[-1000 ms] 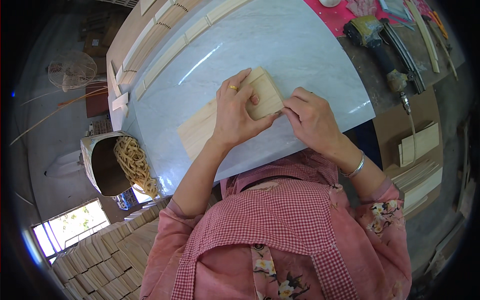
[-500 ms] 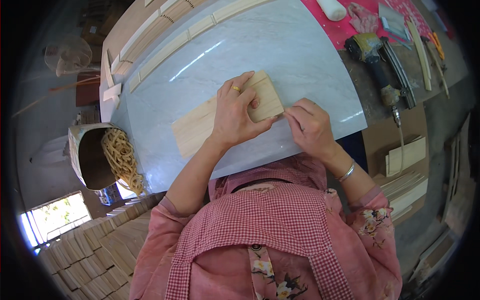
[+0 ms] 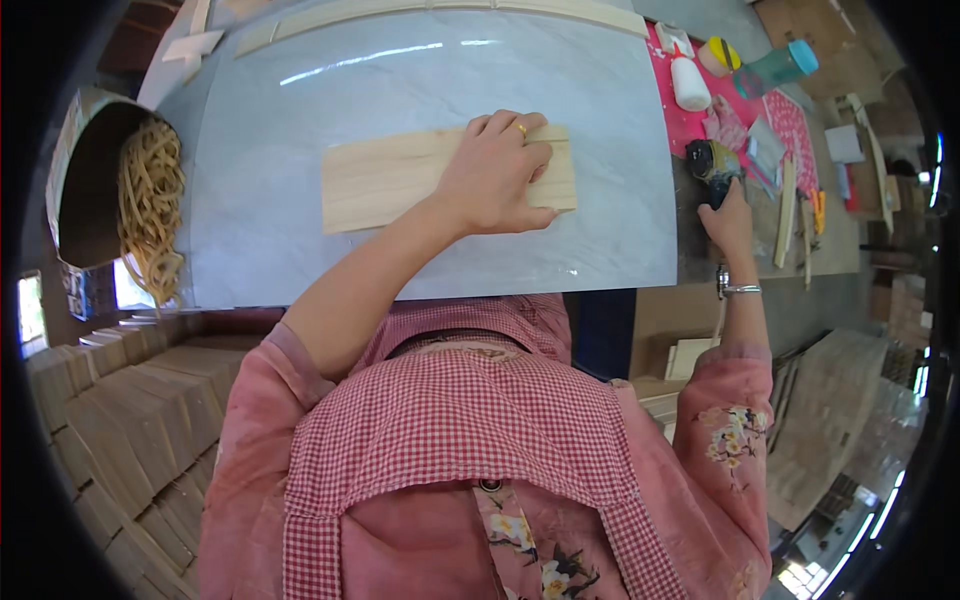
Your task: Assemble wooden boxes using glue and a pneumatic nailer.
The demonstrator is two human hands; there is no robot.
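Observation:
A pale flat wooden board (image 3: 385, 180) lies on the grey marbled tabletop in front of me. My left hand (image 3: 497, 172) spans its right end, fingers over the far edge and thumb by the near right corner, gripping it. Off to the right, my right hand (image 3: 730, 218) is closed round the handle of a black and yellowish air nail gun (image 3: 706, 160). The gun rests on the brown surface beside the marbled top. My hand and wrist hide much of its lower part.
A white glue bottle (image 3: 689, 85), a teal bottle (image 3: 780, 68) and a yellow tape roll (image 3: 718, 56) stand at the far right. Thin wooden strips (image 3: 785, 215) lie past the gun. At left, a container (image 3: 85, 180) holds tangled tan bands (image 3: 152, 200). Wooden pieces (image 3: 130, 420) are stacked below.
My right hand has left the board's right corner and taken hold of the nail gun. My left hand stays on the board, which now lies straighter in view. The view has turned rightward.

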